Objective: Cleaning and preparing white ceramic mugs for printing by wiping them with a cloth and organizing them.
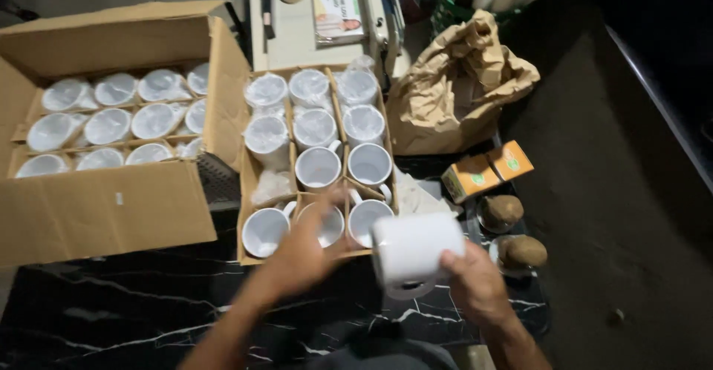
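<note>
The right hand (475, 285) grips a bare white mug (416, 251), the left hand (304, 251) reaches open over the tray (245, 192), where several mugs remain plastic-wrapped.

white mugs (318, 167), brown cardboard box (104, 210), black white-veined marble tabletop (134, 303).
</note>
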